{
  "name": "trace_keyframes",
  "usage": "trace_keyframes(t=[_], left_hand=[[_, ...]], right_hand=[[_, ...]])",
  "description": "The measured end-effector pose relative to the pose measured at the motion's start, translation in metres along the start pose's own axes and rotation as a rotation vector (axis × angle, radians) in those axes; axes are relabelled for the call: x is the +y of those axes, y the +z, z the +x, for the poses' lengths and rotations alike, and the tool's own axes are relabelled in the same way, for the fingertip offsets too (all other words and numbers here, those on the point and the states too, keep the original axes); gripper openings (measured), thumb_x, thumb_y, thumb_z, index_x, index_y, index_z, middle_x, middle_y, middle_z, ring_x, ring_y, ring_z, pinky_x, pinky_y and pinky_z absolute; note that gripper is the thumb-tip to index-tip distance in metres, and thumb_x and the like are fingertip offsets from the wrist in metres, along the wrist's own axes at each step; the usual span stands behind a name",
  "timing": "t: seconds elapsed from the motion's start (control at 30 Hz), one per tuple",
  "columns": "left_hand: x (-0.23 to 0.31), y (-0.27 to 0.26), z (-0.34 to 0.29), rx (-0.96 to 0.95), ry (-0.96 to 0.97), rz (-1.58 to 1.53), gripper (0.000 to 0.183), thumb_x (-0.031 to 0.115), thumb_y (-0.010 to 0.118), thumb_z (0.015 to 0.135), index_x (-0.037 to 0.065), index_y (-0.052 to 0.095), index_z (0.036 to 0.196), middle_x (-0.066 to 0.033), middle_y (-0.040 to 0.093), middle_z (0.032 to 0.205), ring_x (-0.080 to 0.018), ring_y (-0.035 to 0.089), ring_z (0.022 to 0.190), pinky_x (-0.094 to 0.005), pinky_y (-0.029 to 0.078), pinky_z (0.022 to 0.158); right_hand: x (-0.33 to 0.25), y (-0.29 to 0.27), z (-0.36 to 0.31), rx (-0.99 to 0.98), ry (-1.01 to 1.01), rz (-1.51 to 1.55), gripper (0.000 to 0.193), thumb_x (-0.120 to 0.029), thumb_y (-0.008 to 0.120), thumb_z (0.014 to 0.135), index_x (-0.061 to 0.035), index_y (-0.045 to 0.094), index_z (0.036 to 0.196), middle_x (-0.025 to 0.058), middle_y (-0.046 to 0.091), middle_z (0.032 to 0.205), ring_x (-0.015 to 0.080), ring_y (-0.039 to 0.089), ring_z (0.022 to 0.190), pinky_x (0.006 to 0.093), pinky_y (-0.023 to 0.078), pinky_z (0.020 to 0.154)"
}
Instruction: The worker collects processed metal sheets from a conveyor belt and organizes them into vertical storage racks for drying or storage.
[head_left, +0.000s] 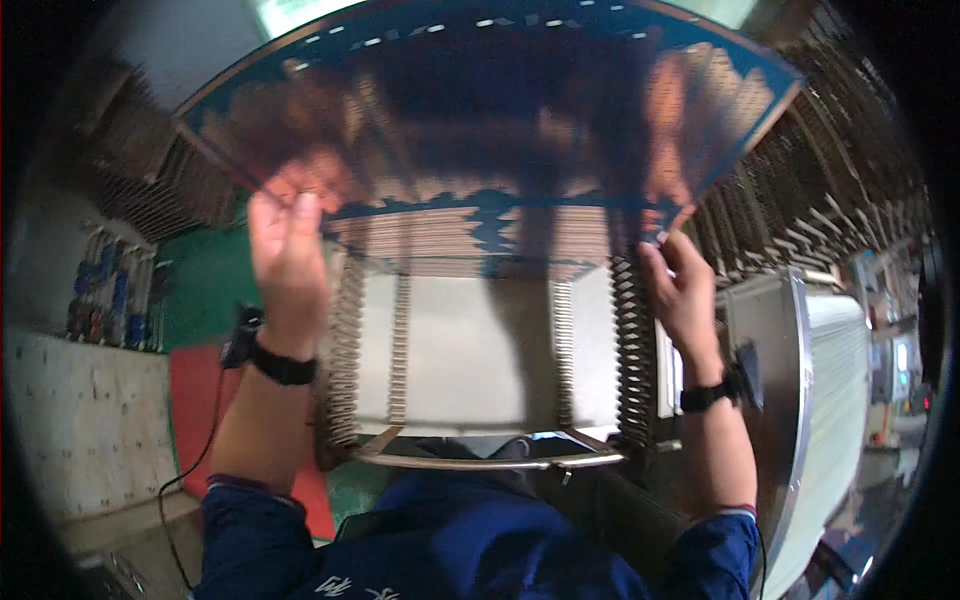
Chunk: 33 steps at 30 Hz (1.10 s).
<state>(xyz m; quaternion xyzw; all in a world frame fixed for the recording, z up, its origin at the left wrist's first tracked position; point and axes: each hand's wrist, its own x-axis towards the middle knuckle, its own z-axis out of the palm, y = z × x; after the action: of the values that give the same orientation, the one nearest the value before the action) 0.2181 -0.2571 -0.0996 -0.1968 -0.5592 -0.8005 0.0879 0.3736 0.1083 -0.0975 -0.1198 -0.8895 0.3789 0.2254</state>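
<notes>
A large glossy circuit board panel (490, 130), dark blue with copper-coloured patterns, is tilted up in front of me. My left hand (288, 245) pinches its near left corner between thumb and fingers. At the near right corner, my right hand (684, 285) grips the edge the same way. Both hands are mirrored in the shiny surface. Below the panel stands a slotted metal rack (490, 462) with toothed side rails. Another copper-striped panel (440, 240) shows just under the held one, at the rack's far end.
More slotted racks (820, 210) line the right and far left. A pale cart or stack with a metal frame (800, 360) stands close on my right. A light board (90, 420) leans at left beside red (215, 400) and green floor areas. A cable (175, 490) hangs from my left wrist.
</notes>
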Motion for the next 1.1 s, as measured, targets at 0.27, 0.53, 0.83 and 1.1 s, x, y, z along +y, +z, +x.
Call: trace_keyframes(t=[0.27, 0.53, 0.83, 1.1], left_hand=[[0.011, 0.009, -0.005, -0.132, -0.020, 0.114, 0.035, 0.011, 0.046, 0.100, -0.004, 0.043, 0.132, -0.0142, 0.053, 0.131, -0.0204, 0.051, 0.121, -0.0348, 0.037, 0.109], [0.024, 0.003, -0.047, 0.115, 0.154, 0.461, 0.044, 0.019, 0.056, 0.097, -0.003, 0.044, 0.133, -0.0157, 0.042, 0.143, -0.0228, 0.043, 0.130, -0.0357, 0.034, 0.111], [0.046, 0.074, -0.149, -0.997, 0.012, 0.772, 0.039, 0.017, 0.063, 0.090, 0.005, 0.054, 0.126, -0.0163, 0.060, 0.117, -0.0316, 0.059, 0.110, -0.0388, 0.046, 0.098], [0.042, 0.120, -0.205, -1.305, -0.200, 1.093, 0.041, 0.041, 0.058, 0.093, 0.014, 0.059, 0.123, -0.0108, 0.064, 0.091, -0.0337, 0.066, 0.080, -0.0445, 0.055, 0.070]], right_hand=[[0.017, 0.005, 0.002, -0.050, 0.121, 0.154, 0.017, -0.013, 0.068, 0.091, 0.0032, 0.062, 0.094, 0.0055, 0.064, 0.082, 0.0119, 0.061, 0.079, 0.0266, 0.049, 0.073], [0.030, 0.004, 0.000, -0.051, 0.198, 0.436, 0.010, -0.008, 0.065, 0.091, 0.0000, 0.062, 0.098, 0.0000, 0.063, 0.084, 0.0061, 0.058, 0.079, 0.0229, 0.047, 0.072], [0.039, 0.007, 0.001, -0.040, 0.036, 0.347, 0.014, -0.012, 0.066, 0.092, 0.0006, 0.065, 0.099, 0.0053, 0.067, 0.081, 0.0099, 0.059, 0.075, 0.0263, 0.049, 0.070], [0.040, 0.009, 0.004, -0.019, 0.036, 0.397, 0.014, -0.012, 0.065, 0.093, 0.0006, 0.065, 0.098, 0.0036, 0.065, 0.078, 0.0091, 0.058, 0.074, 0.0263, 0.049, 0.070]])
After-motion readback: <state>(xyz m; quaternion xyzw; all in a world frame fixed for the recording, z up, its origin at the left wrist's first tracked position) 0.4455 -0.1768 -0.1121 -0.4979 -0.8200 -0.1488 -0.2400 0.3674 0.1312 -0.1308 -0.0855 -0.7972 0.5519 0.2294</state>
